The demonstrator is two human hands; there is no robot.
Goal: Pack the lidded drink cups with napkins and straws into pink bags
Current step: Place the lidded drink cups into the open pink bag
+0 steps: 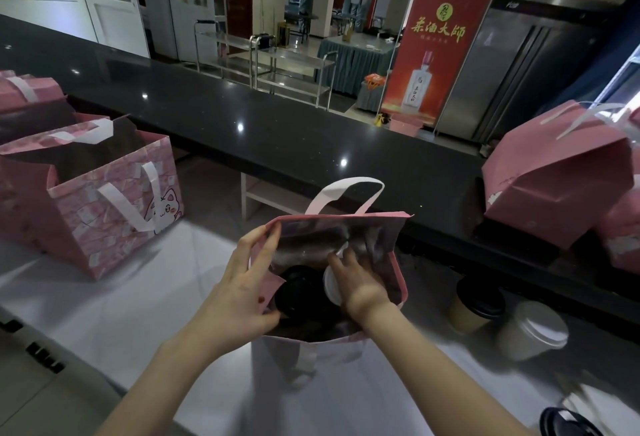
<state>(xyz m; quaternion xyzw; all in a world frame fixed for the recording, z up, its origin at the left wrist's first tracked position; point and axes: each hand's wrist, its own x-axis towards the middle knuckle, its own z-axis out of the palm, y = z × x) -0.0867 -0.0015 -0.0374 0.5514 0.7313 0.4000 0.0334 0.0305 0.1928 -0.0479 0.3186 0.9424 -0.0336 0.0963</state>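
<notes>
At left a spare bag stands open. Centre, our left hand pinches the limp bag rim wide; our right hand grips a white-lidded cup inside it, beside a black-lidded cup. Light, crushable paper, we judge: hold by the stiffer rim.

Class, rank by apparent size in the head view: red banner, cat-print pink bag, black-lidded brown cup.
1. cat-print pink bag
2. red banner, nearly alike; it stands farther away
3. black-lidded brown cup
</notes>
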